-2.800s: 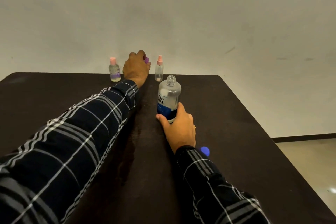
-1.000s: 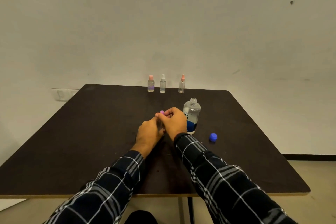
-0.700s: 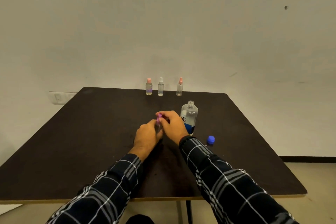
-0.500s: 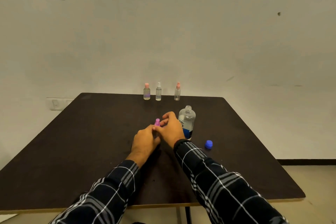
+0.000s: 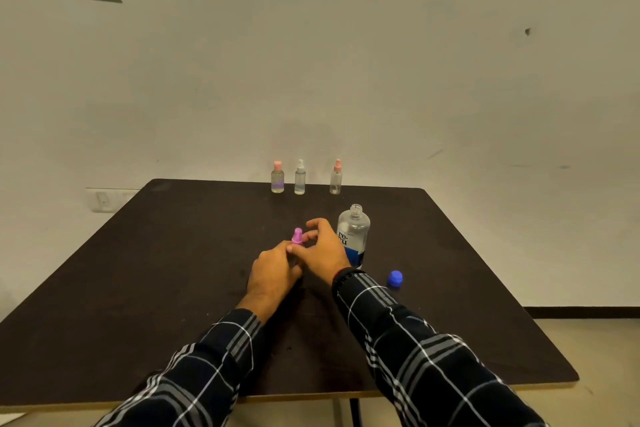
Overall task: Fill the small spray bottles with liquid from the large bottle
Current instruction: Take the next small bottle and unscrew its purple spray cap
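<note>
The right hand (image 5: 323,250) has perhaps loosened (fingers spread) around the purple-capped bottle (image 5: 297,237).

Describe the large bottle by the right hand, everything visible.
The large bottle is clear plastic, rounded at the shoulders, with a white and blue label printed in dark letters. Its threaded neck is open; the blue cap lies apart on the dark table. It stands upright, just behind the right hand; contact is unclear.

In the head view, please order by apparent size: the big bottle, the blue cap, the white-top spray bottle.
1. Big bottle.
2. White-top spray bottle, though it stands farther from the camera, so it looks smaller than it is.
3. Blue cap.
</note>
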